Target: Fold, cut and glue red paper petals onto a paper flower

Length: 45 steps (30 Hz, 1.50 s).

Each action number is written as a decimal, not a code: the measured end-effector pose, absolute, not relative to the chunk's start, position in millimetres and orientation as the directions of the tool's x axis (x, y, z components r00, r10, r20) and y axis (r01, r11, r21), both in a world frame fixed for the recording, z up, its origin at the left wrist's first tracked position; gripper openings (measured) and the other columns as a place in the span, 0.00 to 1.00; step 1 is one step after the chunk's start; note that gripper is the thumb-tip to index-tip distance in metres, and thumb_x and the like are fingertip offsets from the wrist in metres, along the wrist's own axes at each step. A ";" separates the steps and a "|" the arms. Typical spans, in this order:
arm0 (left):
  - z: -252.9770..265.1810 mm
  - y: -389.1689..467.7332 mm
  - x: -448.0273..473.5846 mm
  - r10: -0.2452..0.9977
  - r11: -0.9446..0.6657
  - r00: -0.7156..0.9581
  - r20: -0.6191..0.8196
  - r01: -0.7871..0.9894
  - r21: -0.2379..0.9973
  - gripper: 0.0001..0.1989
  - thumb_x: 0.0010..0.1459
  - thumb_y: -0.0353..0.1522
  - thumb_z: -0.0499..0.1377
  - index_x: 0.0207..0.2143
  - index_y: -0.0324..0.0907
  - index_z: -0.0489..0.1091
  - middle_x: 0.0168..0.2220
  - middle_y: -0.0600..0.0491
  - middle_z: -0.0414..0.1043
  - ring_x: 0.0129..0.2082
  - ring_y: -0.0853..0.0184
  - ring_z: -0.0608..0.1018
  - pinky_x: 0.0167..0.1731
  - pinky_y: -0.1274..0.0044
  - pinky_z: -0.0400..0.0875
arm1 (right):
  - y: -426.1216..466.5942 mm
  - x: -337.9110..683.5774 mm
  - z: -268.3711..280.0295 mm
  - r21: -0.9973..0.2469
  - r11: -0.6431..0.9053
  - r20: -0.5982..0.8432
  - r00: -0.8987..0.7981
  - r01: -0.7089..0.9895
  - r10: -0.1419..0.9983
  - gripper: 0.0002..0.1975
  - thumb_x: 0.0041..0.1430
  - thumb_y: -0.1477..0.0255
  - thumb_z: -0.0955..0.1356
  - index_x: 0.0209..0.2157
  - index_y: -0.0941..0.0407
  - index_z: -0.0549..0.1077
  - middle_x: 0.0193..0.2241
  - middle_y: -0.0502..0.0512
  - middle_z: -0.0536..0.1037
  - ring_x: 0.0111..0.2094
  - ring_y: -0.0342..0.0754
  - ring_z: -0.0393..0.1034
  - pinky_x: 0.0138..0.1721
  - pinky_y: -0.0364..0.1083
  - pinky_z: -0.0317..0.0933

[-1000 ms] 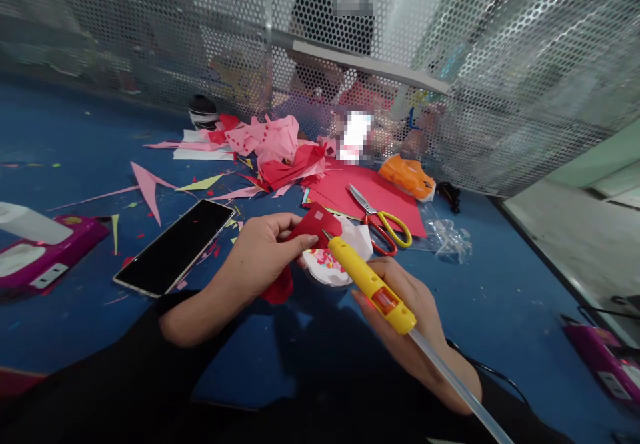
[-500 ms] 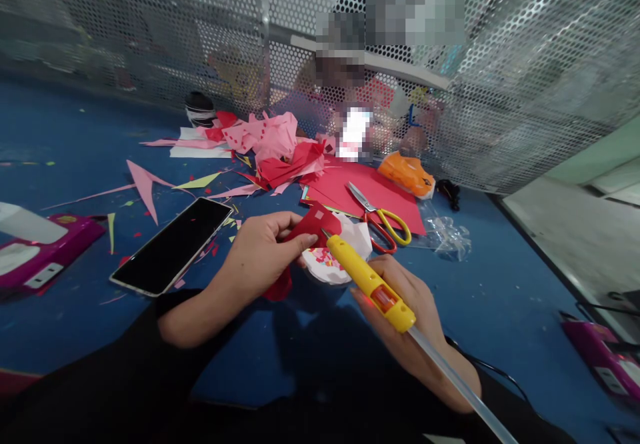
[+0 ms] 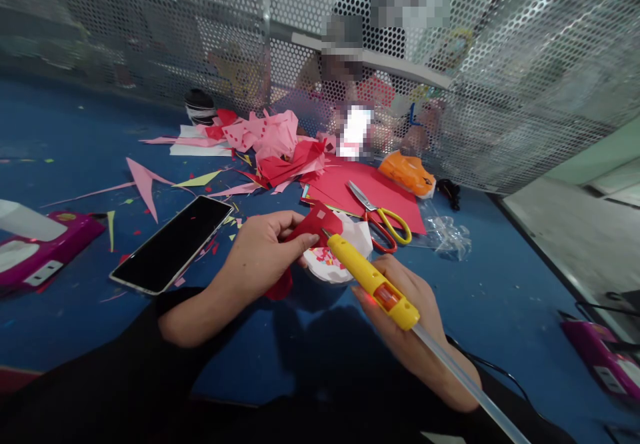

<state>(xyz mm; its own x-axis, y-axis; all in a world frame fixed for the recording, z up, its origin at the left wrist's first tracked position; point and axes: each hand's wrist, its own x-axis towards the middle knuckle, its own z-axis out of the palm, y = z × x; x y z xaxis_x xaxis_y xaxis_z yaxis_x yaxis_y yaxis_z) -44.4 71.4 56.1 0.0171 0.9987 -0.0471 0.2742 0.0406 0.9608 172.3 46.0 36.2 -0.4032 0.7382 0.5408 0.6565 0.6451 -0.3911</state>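
My left hand [image 3: 265, 251] pinches a red paper piece [image 3: 316, 221] that carries a small pale square. Wrapped round a yellow hot glue gun [image 3: 367, 277] is my right hand [image 3: 407, 304]. The gun's metal tip is at the red paper, close to my left thumb; whether it touches I cannot tell. A clear glue stick [image 3: 460, 371] runs out of the gun's back end. Just behind and below the red paper sits a white paper cup or bowl [image 3: 333, 272] with pink and red bits in it, partly covered by my hand and the gun.
Scissors [image 3: 375, 211] with red and yellow handles lie on red paper sheets [image 3: 335, 184]. A black-screened phone [image 3: 173, 247] lies left of my hand, beside paper scraps. Pink paper [image 3: 273, 134] is heaped at the back before a perforated metal screen [image 3: 225, 24]. Purple power strips [image 3: 60, 244] flank both sides.
Both hands keep nearly the same pose. The glue gun's body has shifted very slightly to the right, with its tip still at the red paper.
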 end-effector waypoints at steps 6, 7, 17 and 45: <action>56.1 71.8 -44.4 0.999 0.040 0.017 -0.047 0.278 0.960 0.06 0.55 0.34 0.64 0.33 0.41 0.77 0.19 0.58 0.74 0.17 0.72 0.72 0.21 0.80 0.63 | 45.0 171.8 34.8 -0.389 0.644 0.548 -0.397 0.659 0.737 0.12 0.67 0.66 0.64 0.29 0.53 0.64 0.22 0.45 0.67 0.19 0.40 0.61 0.21 0.41 0.54; 55.8 72.1 -44.4 0.999 0.037 0.019 -0.044 0.280 0.959 0.06 0.55 0.34 0.64 0.33 0.41 0.77 0.19 0.59 0.74 0.17 0.72 0.72 0.20 0.80 0.63 | 44.8 171.8 34.7 -0.390 0.645 0.547 -0.397 0.657 0.737 0.12 0.67 0.66 0.64 0.29 0.53 0.64 0.22 0.45 0.67 0.19 0.40 0.61 0.21 0.41 0.54; 56.5 71.2 -44.4 0.999 0.037 0.021 -0.044 0.269 0.962 0.06 0.55 0.34 0.64 0.33 0.41 0.77 0.19 0.59 0.74 0.18 0.72 0.73 0.21 0.80 0.63 | 44.4 173.4 34.5 -0.414 0.625 0.533 -0.381 0.661 0.756 0.13 0.67 0.64 0.64 0.28 0.53 0.63 0.22 0.45 0.67 0.19 0.40 0.60 0.20 0.41 0.53; 53.8 71.5 -44.0 1.000 0.015 0.020 -0.021 0.272 0.962 0.05 0.55 0.34 0.64 0.33 0.42 0.77 0.18 0.59 0.73 0.17 0.72 0.72 0.20 0.80 0.61 | 45.5 173.2 33.9 -0.416 0.618 0.537 -0.368 0.667 0.759 0.14 0.67 0.62 0.64 0.28 0.53 0.63 0.19 0.44 0.64 0.17 0.39 0.57 0.18 0.42 0.51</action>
<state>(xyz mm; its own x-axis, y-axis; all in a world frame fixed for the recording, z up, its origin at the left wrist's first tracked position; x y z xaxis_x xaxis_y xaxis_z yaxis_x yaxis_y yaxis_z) -44.0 71.5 53.8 0.0204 0.9996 -0.0212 0.2721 0.0148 0.9622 173.2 45.5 33.9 -0.3681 0.7589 0.5372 0.6669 0.6181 -0.4162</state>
